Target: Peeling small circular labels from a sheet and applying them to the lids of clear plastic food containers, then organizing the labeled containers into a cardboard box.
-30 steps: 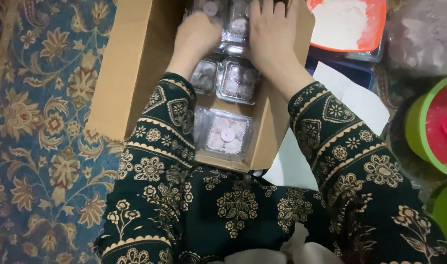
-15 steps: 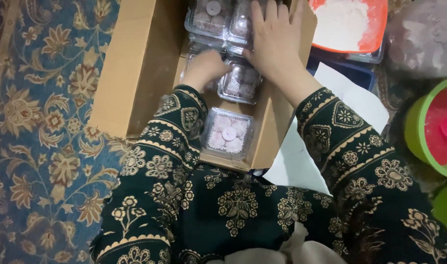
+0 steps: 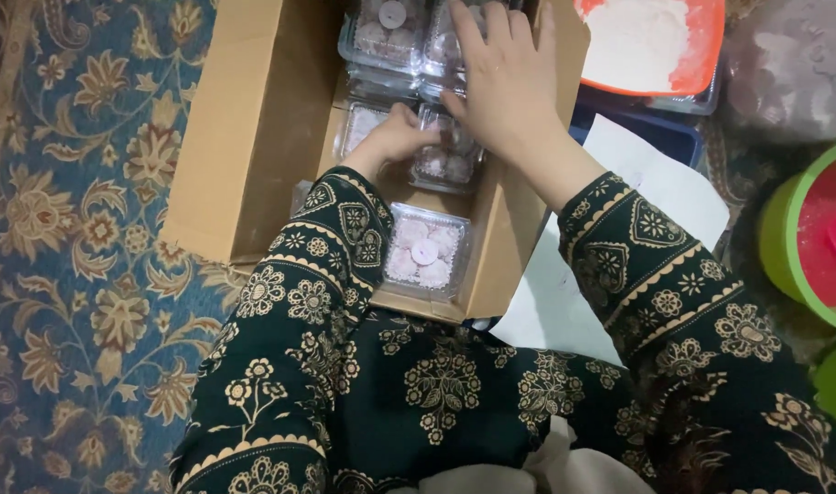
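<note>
Your left hand [image 3: 395, 139] was curled around the near edge of a clear clamshell container [image 3: 447, 155] in the middle of the cardboard box [image 3: 253, 137], fingers bent over its rim, so that hand was clenched on the container. Your right hand [image 3: 502, 78] lay flat and spread, palm down, across the tops of the containers at the far end of the box, pressing on them; it gripped nothing.

You had the held container lying directly ahead of your left hand and just under the heel of your right, so both hands met over it, with the left nearer its near edge. Its long side ran across the box, from the left wall toward the right one. You could see pale pink round sweets through the lid.

Closer to you, another container of pink sweets [image 3: 424, 249] sat apart from both hands, at the near end of the box, beside your left sleeve [image 3: 331, 229]. More containers [image 3: 381, 32] were stacked at the far end.

Outside the box you had an orange tray of white powder [image 3: 642, 46] to the right, a white sheet [image 3: 656, 197] under your right forearm, a green bowl [image 3: 788, 247] at the edge, and a patterned carpet [image 3: 70, 229] on the left.
</note>
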